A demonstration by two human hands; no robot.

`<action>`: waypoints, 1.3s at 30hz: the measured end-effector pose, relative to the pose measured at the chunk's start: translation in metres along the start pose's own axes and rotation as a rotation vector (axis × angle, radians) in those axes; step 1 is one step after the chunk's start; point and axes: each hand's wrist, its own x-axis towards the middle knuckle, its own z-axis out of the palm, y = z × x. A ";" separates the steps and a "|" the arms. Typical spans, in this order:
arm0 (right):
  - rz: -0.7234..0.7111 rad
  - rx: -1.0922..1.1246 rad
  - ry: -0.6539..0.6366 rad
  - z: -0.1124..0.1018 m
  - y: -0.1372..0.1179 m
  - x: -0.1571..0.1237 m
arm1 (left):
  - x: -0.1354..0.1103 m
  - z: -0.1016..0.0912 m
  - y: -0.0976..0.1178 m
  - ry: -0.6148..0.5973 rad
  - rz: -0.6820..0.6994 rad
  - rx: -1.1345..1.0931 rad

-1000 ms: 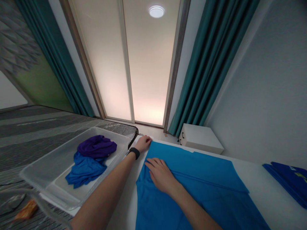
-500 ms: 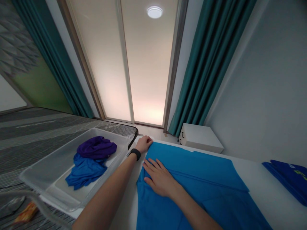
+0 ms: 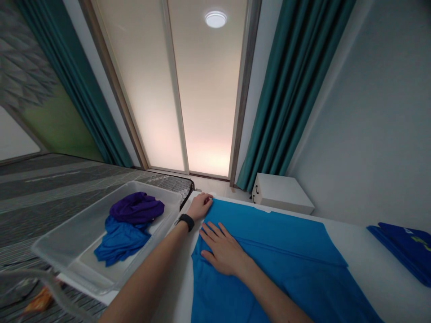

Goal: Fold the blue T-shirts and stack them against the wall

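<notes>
Beyond the far edge of the white table stand a white drawer cabinet, a frosted sliding door and a teal curtain. At the table's left side, a translucent plastic bin holds crumpled purple cloth and blue cloth. A folded dark blue garment lies toward the table's right. The bright blue garment is spread on the table beneath the right hand, which rests open, palm down, fingers apart. The left hand curls at the garment's corner near the table's far edge; whether it grips fabric I cannot tell.
</notes>
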 end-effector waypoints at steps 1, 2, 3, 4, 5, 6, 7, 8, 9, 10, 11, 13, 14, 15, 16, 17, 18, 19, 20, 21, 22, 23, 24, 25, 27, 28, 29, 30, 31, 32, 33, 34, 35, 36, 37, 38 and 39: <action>0.000 -0.003 0.005 0.001 0.000 0.000 | -0.004 -0.001 0.001 0.003 0.011 0.006; 0.002 -0.004 0.012 0.001 0.000 0.000 | -0.008 -0.002 0.001 0.005 0.021 0.010; 0.002 -0.005 0.018 0.002 0.000 0.000 | -0.011 -0.003 0.001 0.002 0.034 0.018; 0.000 -0.005 0.021 0.002 0.000 0.000 | -0.015 -0.003 0.001 -0.007 0.050 0.035; -0.001 -0.004 0.021 0.002 0.000 0.000 | -0.017 -0.003 0.000 -0.023 0.067 0.061; -0.002 -0.004 0.021 0.002 0.000 0.000 | -0.019 -0.003 0.000 -0.043 0.083 0.091; -0.002 -0.002 0.021 0.001 0.000 0.000 | -0.020 -0.002 -0.001 -0.061 0.095 0.121; -0.001 0.001 0.023 0.001 -0.001 0.000 | -0.021 -0.002 -0.001 -0.074 0.103 0.146; 0.002 0.005 0.023 0.001 -0.001 -0.001 | -0.022 -0.001 -0.001 -0.080 0.106 0.161; 0.004 0.012 0.023 0.001 -0.001 -0.001 | -0.022 -0.001 -0.001 -0.081 0.107 0.163; 0.006 0.022 0.023 0.001 -0.001 -0.001 | -0.022 0.000 -0.001 -0.079 0.110 0.160; 0.004 0.043 0.029 0.000 -0.002 -0.002 | -0.021 0.000 -0.002 -0.068 0.114 0.149; 0.002 0.059 0.031 0.000 -0.001 -0.001 | -0.020 0.001 -0.002 -0.061 0.115 0.144; 0.001 0.080 0.031 -0.002 -0.001 -0.001 | -0.019 0.001 -0.003 -0.052 0.113 0.136; 0.007 0.108 0.033 -0.003 0.000 0.000 | -0.019 0.001 -0.004 -0.042 0.111 0.128; 0.024 0.139 0.040 -0.005 0.002 0.002 | -0.018 0.000 -0.004 -0.031 0.109 0.118; 0.051 0.166 0.058 -0.008 0.004 0.003 | -0.017 0.000 -0.004 -0.021 0.110 0.106; 0.087 0.178 0.085 -0.010 0.007 0.004 | -0.017 0.000 -0.004 -0.012 0.112 0.094; 0.130 0.169 0.122 -0.012 0.010 0.005 | -0.017 -0.001 -0.004 -0.006 0.117 0.084; 0.177 0.138 0.162 -0.014 0.012 0.006 | -0.018 -0.001 -0.003 -0.003 0.123 0.075; 0.226 0.091 0.195 -0.014 0.015 0.006 | -0.018 -0.002 -0.001 -0.002 0.130 0.067; 0.275 0.039 0.214 -0.014 0.017 0.006 | -0.020 -0.002 0.000 -0.009 0.139 0.063; 0.324 -0.008 0.219 -0.013 0.019 0.005 | -0.022 -0.003 0.002 -0.025 0.149 0.066; 0.368 -0.044 0.213 -0.011 0.020 0.004 | -0.024 -0.004 0.004 -0.048 0.157 0.073; 0.426 -0.082 0.184 -0.007 0.021 0.003 | -0.029 -0.005 0.006 -0.101 0.162 0.102; 0.440 -0.090 0.171 -0.004 0.021 0.002 | -0.032 -0.005 0.007 -0.128 0.159 0.121; 0.448 -0.096 0.163 -0.002 0.020 0.002 | -0.035 -0.006 0.007 -0.151 0.156 0.139; 0.453 -0.099 0.158 -0.001 0.020 0.003 | -0.038 -0.007 0.007 -0.172 0.154 0.153; 0.457 -0.100 0.155 0.000 0.020 0.003 | -0.040 -0.008 0.007 -0.193 0.156 0.166; 0.461 -0.097 0.151 0.000 0.019 0.003 | -0.042 -0.008 0.007 -0.213 0.160 0.179; 0.461 -0.093 0.148 0.000 0.019 0.004 | -0.044 -0.009 0.008 -0.228 0.165 0.192; 0.460 -0.086 0.142 -0.001 0.019 0.004 | -0.045 -0.009 0.008 -0.237 0.167 0.205; 0.457 -0.077 0.134 -0.003 0.020 0.004 | -0.046 -0.009 0.009 -0.240 0.166 0.217; 0.452 -0.066 0.122 -0.005 0.020 0.004 | -0.046 -0.009 0.009 -0.239 0.164 0.227; 0.445 -0.052 0.108 -0.007 0.021 0.003 | -0.046 -0.009 0.010 -0.235 0.162 0.231; 0.438 -0.035 0.090 -0.010 0.023 0.003 | -0.046 -0.009 0.010 -0.231 0.160 0.228; 0.431 -0.016 0.071 -0.013 0.024 0.002 | -0.045 -0.009 0.010 -0.224 0.156 0.216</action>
